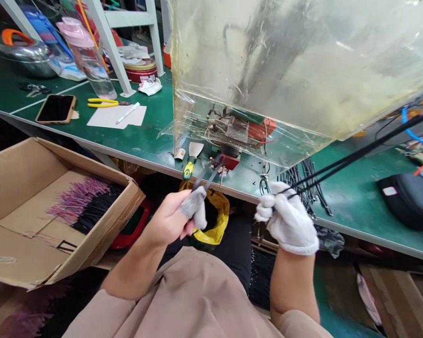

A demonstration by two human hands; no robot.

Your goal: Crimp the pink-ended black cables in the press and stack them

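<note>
My left hand (pixel 172 213), with grey covers on its fingertips, is closed in a pinch. Two thin grey-black strips (pixel 211 177) run from its fingers up to the front of a small machine with a red block (pixel 230 162); blur hides whether they are cables or a tool. My right hand (pixel 289 218) wears a white glove. Its fingers are wrapped round two black cables (pixel 333 165), which stretch away to the upper right. More black cables (pixel 315 188) lie on the bench just behind that hand. A scraper with a green-and-yellow handle (pixel 189 168) rests left of the machine.
A cloudy plastic shield (pixel 285 61) hangs over the machine. At left, an open cardboard box (pixel 127 202) holds bundled black cables with pink wire ends. The green bench (pixel 151 136) carries a phone (pixel 56 109), yellow-handled pliers (pixel 102 102) and a bottle (pixel 95 70). A black case (pixel 409 199) sits right.
</note>
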